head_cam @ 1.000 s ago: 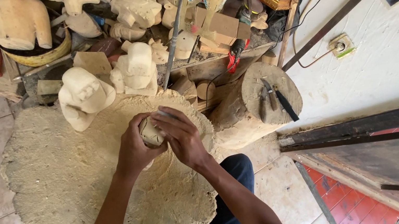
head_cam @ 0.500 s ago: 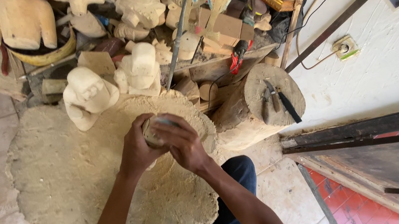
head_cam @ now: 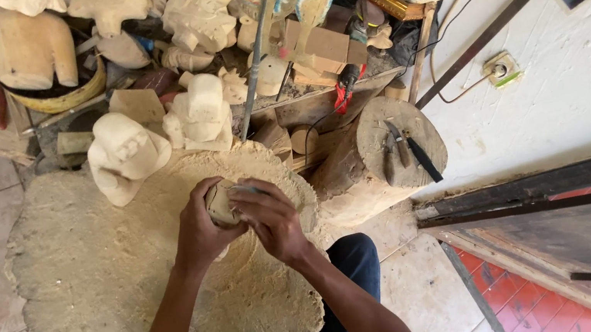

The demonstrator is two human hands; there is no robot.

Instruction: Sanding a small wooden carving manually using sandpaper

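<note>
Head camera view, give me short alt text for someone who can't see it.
Seen from above, a person's left hand and right hand together grip a small wooden piece over a mat of wood shavings. Pale unfinished wood carvings crowd the floor beyond, and hand tools lie on a log stump.

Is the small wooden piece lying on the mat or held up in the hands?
Held up: the left hand and right hand wrap around the small wooden piece, above the mat.
</note>
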